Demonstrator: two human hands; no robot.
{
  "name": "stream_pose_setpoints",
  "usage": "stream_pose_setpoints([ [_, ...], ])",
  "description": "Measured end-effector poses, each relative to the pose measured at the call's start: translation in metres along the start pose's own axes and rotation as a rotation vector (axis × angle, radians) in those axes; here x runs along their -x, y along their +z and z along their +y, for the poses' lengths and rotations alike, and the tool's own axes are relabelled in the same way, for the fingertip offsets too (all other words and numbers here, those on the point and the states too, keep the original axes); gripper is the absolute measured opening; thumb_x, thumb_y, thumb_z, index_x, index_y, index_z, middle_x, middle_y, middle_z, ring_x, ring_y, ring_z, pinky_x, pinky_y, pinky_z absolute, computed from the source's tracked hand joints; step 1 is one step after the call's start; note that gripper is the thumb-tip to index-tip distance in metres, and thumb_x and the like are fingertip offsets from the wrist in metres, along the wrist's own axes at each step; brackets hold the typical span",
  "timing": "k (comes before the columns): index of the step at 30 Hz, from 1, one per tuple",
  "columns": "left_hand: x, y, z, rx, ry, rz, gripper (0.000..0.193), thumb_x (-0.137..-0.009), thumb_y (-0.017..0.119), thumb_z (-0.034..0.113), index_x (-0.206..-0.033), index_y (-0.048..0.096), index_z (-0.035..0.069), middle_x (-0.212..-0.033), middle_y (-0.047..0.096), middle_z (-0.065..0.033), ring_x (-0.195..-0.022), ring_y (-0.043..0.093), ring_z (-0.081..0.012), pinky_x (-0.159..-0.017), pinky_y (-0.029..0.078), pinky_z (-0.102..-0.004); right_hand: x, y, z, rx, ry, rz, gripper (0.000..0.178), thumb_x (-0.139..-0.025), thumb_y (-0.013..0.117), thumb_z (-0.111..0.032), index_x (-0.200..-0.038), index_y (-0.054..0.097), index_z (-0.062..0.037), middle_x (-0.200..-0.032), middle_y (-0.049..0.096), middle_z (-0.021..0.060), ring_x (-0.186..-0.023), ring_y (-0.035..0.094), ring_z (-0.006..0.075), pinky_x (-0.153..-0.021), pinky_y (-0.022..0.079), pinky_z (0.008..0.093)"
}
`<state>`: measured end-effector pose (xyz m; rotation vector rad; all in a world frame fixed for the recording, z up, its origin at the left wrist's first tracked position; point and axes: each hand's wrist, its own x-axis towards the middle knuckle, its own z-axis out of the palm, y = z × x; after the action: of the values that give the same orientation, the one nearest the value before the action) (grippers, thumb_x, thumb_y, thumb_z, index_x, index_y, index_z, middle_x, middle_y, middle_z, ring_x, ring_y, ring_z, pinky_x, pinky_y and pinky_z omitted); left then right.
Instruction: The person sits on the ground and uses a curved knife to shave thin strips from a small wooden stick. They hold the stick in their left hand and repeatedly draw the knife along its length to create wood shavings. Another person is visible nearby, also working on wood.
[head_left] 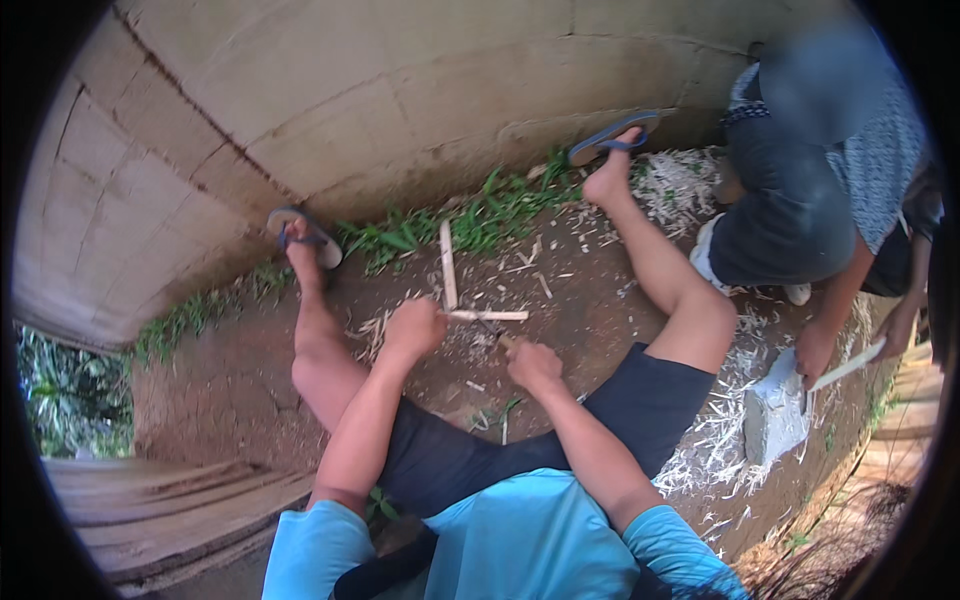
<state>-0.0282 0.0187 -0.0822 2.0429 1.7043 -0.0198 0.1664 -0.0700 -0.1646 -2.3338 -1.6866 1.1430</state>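
My left hand (415,328) is closed around one end of a pale wooden stick (502,315), which points to the right above the ground between my legs. In my right hand (535,365) is a knife (505,341), gripped by its light brown handle. Its blade reaches toward the underside of the stick, and whether it touches the wood I cannot tell. Just beyond the held stick, a second, flat wooden stick (448,265) lies on the soil, its far end by the grass.
A person (790,200) crouches at the right, hands on a pale strip (848,364) over a grey block (777,415). White shavings (720,430) litter the ground there. A block wall (420,90) runs along the far side; wooden boards (170,510) lie near left.
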Motion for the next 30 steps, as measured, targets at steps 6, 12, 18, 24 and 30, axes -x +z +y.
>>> stream_pose_setpoints([
  [6,0.008,-0.004,-0.004,0.009,-0.067,0.090,0.025,-0.084,0.065,0.028,-0.089,0.070,0.004,-0.089,0.067,-0.0220,-0.088,0.064,-0.0384,-0.078,0.050,-0.0481,-0.003,0.000,-0.015,-0.074,0.043,0.068,0.033,-0.096,0.046,-0.034,-0.111,0.051,-0.0043,-0.099,0.065,0.0259,-0.098,0.061,0.0450,-0.084,0.046,0.0544],
  [12,-0.002,-0.003,-0.003,0.062,-0.088,0.066,0.024,-0.083,0.064,0.026,-0.089,0.070,0.003,-0.089,0.067,-0.0238,-0.087,0.064,-0.0408,-0.078,0.051,-0.0489,-0.013,0.014,-0.008,-0.020,0.045,0.084,0.031,-0.096,0.047,-0.032,-0.110,0.051,-0.0051,-0.099,0.064,0.0257,-0.097,0.060,0.0448,-0.083,0.046,0.0542],
  [18,-0.004,-0.005,-0.006,0.045,-0.100,0.056,0.025,-0.083,0.063,0.025,-0.089,0.070,0.002,-0.090,0.066,-0.0244,-0.090,0.064,-0.0412,-0.079,0.051,-0.0491,-0.014,0.016,-0.010,-0.143,-0.076,0.195,0.030,-0.095,0.050,-0.029,-0.114,0.052,-0.0057,-0.099,0.064,0.0255,-0.095,0.060,0.0455,-0.081,0.046,0.0537],
  [24,0.000,-0.011,-0.002,0.030,-0.103,0.059,0.024,-0.083,0.063,0.023,-0.088,0.069,0.000,-0.089,0.066,-0.0255,-0.089,0.064,-0.0413,-0.080,0.051,-0.0490,-0.013,0.013,-0.013,-0.191,-0.157,0.234,0.028,-0.095,0.051,-0.025,-0.116,0.051,-0.0054,-0.102,0.063,0.0251,-0.096,0.059,0.0454,-0.081,0.045,0.0525],
  [30,-0.001,-0.006,-0.002,0.035,-0.126,0.048,0.024,-0.082,0.065,0.022,-0.091,0.069,0.000,-0.092,0.066,-0.0251,-0.090,0.065,-0.0415,-0.080,0.052,-0.0485,-0.008,0.016,-0.021,-0.298,-0.426,0.526,0.037,-0.095,0.051,-0.024,-0.124,0.046,-0.0006,-0.107,0.061,0.0252,-0.099,0.059,0.0443,-0.083,0.046,0.0524],
])
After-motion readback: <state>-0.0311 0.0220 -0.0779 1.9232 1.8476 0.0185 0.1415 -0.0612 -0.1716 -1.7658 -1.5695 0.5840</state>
